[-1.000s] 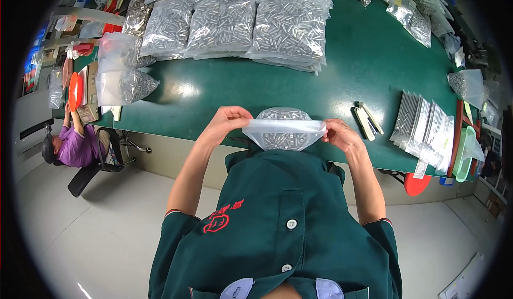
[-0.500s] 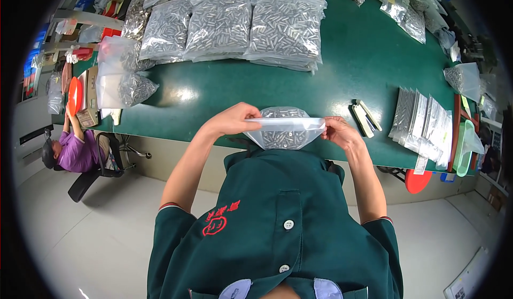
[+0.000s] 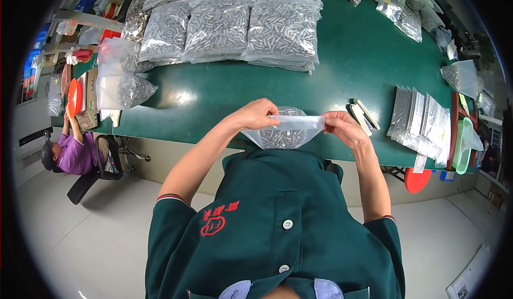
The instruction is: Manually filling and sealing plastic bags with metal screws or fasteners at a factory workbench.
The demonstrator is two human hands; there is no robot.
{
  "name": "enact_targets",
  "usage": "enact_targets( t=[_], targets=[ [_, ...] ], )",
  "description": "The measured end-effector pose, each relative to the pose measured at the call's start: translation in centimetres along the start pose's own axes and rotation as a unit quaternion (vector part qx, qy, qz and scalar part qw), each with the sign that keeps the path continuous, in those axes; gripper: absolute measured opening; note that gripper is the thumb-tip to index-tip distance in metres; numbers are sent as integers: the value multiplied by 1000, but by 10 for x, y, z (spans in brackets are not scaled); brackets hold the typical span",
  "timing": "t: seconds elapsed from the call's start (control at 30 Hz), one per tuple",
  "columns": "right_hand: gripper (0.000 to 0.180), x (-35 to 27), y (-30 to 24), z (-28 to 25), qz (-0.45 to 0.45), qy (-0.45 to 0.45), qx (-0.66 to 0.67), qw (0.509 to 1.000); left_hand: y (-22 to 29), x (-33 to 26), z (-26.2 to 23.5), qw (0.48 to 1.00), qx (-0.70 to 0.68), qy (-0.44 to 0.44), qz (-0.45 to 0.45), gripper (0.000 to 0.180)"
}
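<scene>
A clear plastic bag (image 3: pixel 286 137) partly filled with small metal pins stands at the table's near edge, right in front of my body. Its flattened top band stretches between my hands. My left hand (image 3: pixel 257 114) pinches this band left of its middle, thumb toward me and fingers behind. At the right end of the band, my right hand (image 3: pixel 343 128) grips the corner between thumb and fingers. Just beyond the right hand lies a pale stapler-like tool (image 3: pixel 364 116) on the table.
Stacked bags of metal pins (image 3: pixel 216 29) fill the far left of the green table (image 3: pixel 352 58). Flat clear packets (image 3: pixel 419 120) stand in a row at right, beside a green tray (image 3: pixel 464 146). A red stool (image 3: pixel 417 180) is below. A seated person (image 3: pixel 77 152) works at far left.
My left hand has slid rightward along the top of the bag, toward its middle. The right hand keeps its grip at the right corner.
</scene>
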State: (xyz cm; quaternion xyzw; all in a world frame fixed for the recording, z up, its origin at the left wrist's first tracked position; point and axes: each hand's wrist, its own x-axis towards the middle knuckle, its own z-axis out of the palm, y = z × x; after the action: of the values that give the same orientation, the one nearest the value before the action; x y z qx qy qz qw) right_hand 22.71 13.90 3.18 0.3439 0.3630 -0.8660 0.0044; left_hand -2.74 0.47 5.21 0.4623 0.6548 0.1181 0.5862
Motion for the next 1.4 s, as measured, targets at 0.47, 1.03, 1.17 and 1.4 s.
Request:
enact_targets(
  t=[0.47,1.03,1.17,1.4],
  targets=[
    [12,3,0,10,-46,96,-190,976,17,6,5,998,-17,-28,58,21],
    [22,-5,10,-2,-199,247,-410,855,22,34,39,990,-86,91,63,19],
    [69,-21,34,-51,-239,472,-664,528,16,32,44,984,-87,119,103,19],
    [73,-16,63,-101,-196,481,-714,470,6,40,44,972,-128,124,152,19]
  ],
)
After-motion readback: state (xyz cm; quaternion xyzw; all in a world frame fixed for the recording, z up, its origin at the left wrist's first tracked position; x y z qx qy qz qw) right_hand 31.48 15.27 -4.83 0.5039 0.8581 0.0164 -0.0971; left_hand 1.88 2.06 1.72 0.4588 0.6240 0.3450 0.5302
